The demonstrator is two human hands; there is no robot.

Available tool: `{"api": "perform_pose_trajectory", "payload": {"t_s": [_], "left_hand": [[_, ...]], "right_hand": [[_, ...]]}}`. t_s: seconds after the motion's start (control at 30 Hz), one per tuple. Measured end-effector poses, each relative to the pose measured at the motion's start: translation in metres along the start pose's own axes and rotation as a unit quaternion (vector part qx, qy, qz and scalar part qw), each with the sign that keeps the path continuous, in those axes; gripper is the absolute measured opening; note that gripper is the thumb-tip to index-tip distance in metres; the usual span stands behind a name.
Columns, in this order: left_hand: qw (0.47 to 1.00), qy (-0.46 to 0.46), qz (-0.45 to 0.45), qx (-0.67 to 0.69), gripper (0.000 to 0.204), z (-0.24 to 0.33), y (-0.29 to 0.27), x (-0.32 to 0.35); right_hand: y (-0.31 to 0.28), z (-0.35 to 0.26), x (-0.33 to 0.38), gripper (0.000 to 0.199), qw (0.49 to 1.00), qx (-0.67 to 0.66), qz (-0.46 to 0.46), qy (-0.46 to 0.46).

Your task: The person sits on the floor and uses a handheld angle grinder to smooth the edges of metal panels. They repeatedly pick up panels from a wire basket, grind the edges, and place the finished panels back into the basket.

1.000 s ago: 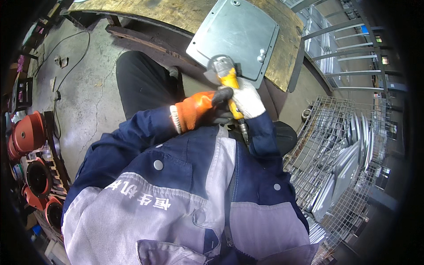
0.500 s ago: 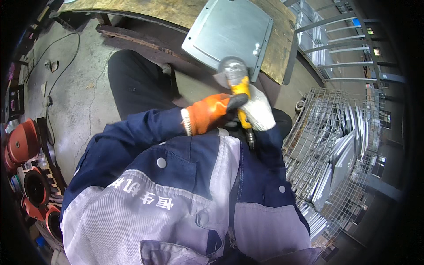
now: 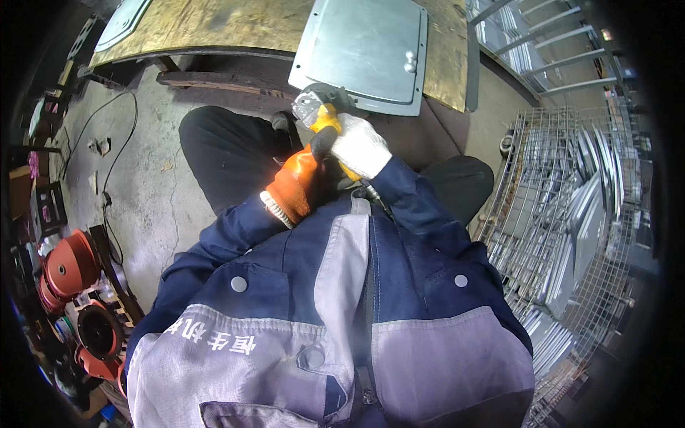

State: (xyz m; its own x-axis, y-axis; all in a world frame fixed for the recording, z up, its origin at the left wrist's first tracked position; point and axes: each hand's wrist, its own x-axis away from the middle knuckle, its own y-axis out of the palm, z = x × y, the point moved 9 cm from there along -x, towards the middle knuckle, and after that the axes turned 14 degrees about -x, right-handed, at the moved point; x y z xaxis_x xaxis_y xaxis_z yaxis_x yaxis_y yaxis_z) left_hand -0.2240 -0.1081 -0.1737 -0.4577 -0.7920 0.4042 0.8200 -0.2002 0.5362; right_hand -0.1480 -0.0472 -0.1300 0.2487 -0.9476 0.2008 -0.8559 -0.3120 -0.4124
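Note:
A yellow angle grinder (image 3: 326,119) with a grey metal head is held in front of my body, just off the near left corner of a grey metal panel (image 3: 360,53). My right hand (image 3: 362,148), in a white knit glove, is wrapped round the grinder's body. My left hand (image 3: 298,182), in an orange glove with dark fingertips, closes on the grinder's near side, beside the right hand. The panel has rounded corners, rim holes and two round knobs (image 3: 410,62). It lies on a wooden bench (image 3: 214,25), apart from the grinder.
Another grey panel (image 3: 123,21) lies at the bench's far left. On the right stands a wire mesh basket (image 3: 517,192) with metal plates, below a metal rack (image 3: 564,43). Red-brown round castings (image 3: 73,264) sit at left. A black cable (image 3: 134,118) crosses the floor.
Both hands have carried the grinder left, away from the panel's near right corner. Its head has turned left. The view has shifted, showing more of the bench's left end.

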Motion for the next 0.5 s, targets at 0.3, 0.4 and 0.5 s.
{"api": "perform_pose_trajectory", "payload": {"t_s": [0.3, 0.4, 0.5], "left_hand": [[0.828, 0.163, -0.192, -0.501, 0.031, 0.013, 0.102, -0.014], [0.893, 0.000, -0.187, -0.409, 0.031, -0.008, 0.115, -0.034], [0.905, -0.142, -0.246, -0.316, 0.049, -0.042, 0.135, -0.043]], "right_hand": [[-0.081, 0.068, 0.071, 0.036, 0.988, -0.046, 0.120, 0.088], [-0.100, 0.096, 0.092, 0.034, 0.975, -0.140, 0.151, 0.082], [-0.124, 0.127, 0.110, 0.031, 0.965, -0.155, 0.194, 0.082]]}}
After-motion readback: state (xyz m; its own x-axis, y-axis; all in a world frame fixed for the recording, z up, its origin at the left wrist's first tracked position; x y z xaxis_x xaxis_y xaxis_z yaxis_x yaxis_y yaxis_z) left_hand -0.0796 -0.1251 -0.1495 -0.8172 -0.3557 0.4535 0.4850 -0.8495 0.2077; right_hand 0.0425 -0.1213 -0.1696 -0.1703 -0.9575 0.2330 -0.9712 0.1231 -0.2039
